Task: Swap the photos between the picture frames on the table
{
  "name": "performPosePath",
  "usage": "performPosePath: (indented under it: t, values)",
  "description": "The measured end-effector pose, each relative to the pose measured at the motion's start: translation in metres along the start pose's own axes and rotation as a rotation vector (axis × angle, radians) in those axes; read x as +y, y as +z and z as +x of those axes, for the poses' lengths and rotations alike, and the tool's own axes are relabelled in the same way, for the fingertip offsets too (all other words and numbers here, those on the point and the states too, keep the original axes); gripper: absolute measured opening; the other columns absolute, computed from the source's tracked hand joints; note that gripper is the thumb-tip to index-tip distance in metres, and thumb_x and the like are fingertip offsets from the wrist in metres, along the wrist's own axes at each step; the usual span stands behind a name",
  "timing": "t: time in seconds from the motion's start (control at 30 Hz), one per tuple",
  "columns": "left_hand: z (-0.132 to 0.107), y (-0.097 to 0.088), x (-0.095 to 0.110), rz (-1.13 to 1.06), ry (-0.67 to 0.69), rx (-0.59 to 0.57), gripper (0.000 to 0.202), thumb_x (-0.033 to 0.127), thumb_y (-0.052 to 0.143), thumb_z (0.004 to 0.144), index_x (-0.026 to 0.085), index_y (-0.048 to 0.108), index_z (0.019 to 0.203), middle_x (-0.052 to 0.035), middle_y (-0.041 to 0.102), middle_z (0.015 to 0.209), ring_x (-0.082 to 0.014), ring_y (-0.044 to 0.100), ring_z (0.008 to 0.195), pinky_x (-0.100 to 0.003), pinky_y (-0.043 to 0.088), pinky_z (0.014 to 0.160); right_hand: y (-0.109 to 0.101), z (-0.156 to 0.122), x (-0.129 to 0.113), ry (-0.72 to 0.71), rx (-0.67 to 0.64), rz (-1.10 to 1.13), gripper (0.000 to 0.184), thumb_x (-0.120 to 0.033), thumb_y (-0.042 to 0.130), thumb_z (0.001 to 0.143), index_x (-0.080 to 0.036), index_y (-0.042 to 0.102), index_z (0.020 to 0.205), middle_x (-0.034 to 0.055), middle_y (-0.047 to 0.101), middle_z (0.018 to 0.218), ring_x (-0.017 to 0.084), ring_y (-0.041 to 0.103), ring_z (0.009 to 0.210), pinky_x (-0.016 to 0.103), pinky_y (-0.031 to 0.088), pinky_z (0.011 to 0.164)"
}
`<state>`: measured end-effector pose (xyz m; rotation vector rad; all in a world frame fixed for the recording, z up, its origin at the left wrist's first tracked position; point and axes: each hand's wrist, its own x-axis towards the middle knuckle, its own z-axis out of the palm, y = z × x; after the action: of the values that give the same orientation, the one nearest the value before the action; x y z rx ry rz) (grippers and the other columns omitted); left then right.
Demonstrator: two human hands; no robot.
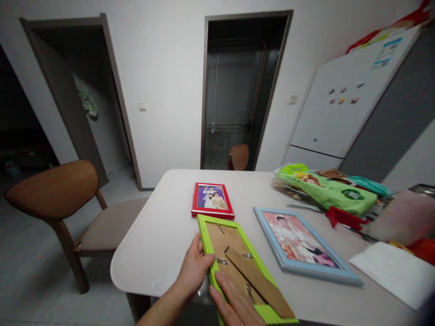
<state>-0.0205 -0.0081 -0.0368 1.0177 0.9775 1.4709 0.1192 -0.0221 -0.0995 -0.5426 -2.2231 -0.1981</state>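
A lime-green picture frame (249,246) is held face down and tilted over the table's near edge. Its brown backing board shows, with small metal clips and a brown stand leg (258,280) lying slantwise across it. My left hand (193,267) grips the left side, thumb on the rim and the other fingers partly hidden. Lower down, my right hand (234,301) is closed on the frame, its fingers lying over the rim and backing. Just beyond is a red picture frame (212,213) with a photo of people. To the right, a light-blue picture frame (278,256) lies face up.
On the pale table (159,217), the right side holds a green package (326,188), a red-handled tool (346,219), a white cloth or paper (394,271) and a pinkish container (401,215). A wooden chair (57,185) stands left, a fridge (340,108) at back right.
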Motion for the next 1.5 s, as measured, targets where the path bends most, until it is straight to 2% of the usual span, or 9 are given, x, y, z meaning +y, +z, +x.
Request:
performPosePath:
  t: [0.13,0.23,0.4,0.57,0.7,1.0,1.13,1.3,1.5]
  values:
    - [0.007,-0.027,-0.014,0.637,0.056,0.127,0.060,0.007,0.047,0.059,0.017,0.035,0.118,-0.0053,0.052,0.115,-0.0193,0.048,0.103,-0.030,0.037,0.089,0.029,0.003,-0.003,-0.071,-0.037,-0.038,0.053,-0.008,0.036,0.071,-0.017,0.036,0.123,0.0086,0.056,0.111,0.019,0.049,0.104,0.028,0.046,0.082]
    - [0.008,-0.042,-0.020,0.858,0.050,0.153,0.064,0.008,0.049,0.057,0.011,0.036,0.120,-0.0106,0.043,0.124,-0.0227,0.039,0.113,-0.034,0.027,0.097,0.042,0.008,-0.008,-0.079,-0.077,-0.055,0.050,-0.005,0.038,0.067,-0.015,0.046,0.115,0.0115,0.059,0.105,0.020,0.054,0.098,0.030,0.049,0.076]
    - [0.008,-0.054,-0.026,0.947,0.051,0.097,0.058,0.014,0.050,0.061,0.005,0.040,0.118,-0.0129,0.032,0.130,-0.0214,0.030,0.119,-0.031,0.021,0.100,0.022,0.031,0.000,0.022,-0.267,0.162,0.040,-0.020,0.050,0.067,-0.015,0.054,0.106,0.0126,0.057,0.108,0.022,0.051,0.101,0.033,0.047,0.080]
    - [0.006,-0.053,-0.027,1.012,0.070,0.063,0.061,0.018,0.051,0.061,0.008,0.038,0.120,-0.0094,0.027,0.133,-0.0208,0.027,0.120,-0.030,0.020,0.101,-0.014,0.053,0.070,0.449,-0.444,0.064,0.033,-0.021,0.043,0.073,-0.015,0.057,0.102,0.0127,0.055,0.109,0.021,0.049,0.102,0.037,0.038,0.088]
    - [0.005,-0.052,-0.027,1.079,0.066,0.038,0.067,0.018,0.049,0.059,0.012,0.034,0.123,-0.0061,0.025,0.134,-0.0207,0.026,0.121,-0.030,0.020,0.101,-0.010,0.053,0.108,0.523,-0.562,-0.022,0.029,-0.014,0.044,0.068,-0.015,0.064,0.088,0.0112,0.055,0.106,0.021,0.047,0.100,0.033,0.036,0.089]
    - [0.003,-0.051,-0.028,1.096,0.104,0.054,0.064,0.017,0.045,0.060,0.006,0.035,0.122,-0.0109,0.029,0.132,-0.0211,0.028,0.120,-0.030,0.022,0.101,0.003,0.059,0.098,0.478,-0.434,0.001,0.027,-0.015,0.040,0.074,-0.015,0.063,0.088,0.0102,0.057,0.095,0.020,0.047,0.091,0.030,0.036,0.082]
    - [0.003,-0.051,-0.029,1.122,0.130,0.056,0.063,0.016,0.045,0.061,0.005,0.034,0.122,-0.0116,0.029,0.132,-0.0219,0.029,0.119,-0.031,0.022,0.101,0.029,0.084,0.093,0.461,-0.416,0.048,0.027,-0.018,0.038,0.077,-0.014,0.061,0.091,0.0078,0.059,0.090,0.017,0.049,0.087,0.026,0.035,0.079]
    - [0.005,-0.053,-0.032,1.108,0.116,0.055,0.063,0.016,0.045,0.060,0.008,0.035,0.122,-0.0099,0.027,0.133,-0.0217,0.029,0.119,-0.032,0.022,0.101,0.063,0.101,0.100,0.518,-0.412,0.010,0.024,-0.019,0.042,0.076,-0.011,0.064,0.073,0.0099,0.058,0.075,0.019,0.049,0.077,0.029,0.035,0.074]
    - [0.004,-0.053,-0.030,1.055,0.095,0.054,0.064,0.016,0.046,0.059,0.011,0.035,0.122,-0.0080,0.026,0.134,-0.0206,0.027,0.120,-0.033,0.021,0.101,0.067,0.101,0.103,0.496,-0.418,0.051,0.023,-0.017,0.042,0.076,-0.015,0.065,0.078,0.0074,0.060,0.079,0.016,0.050,0.079,0.026,0.035,0.074]
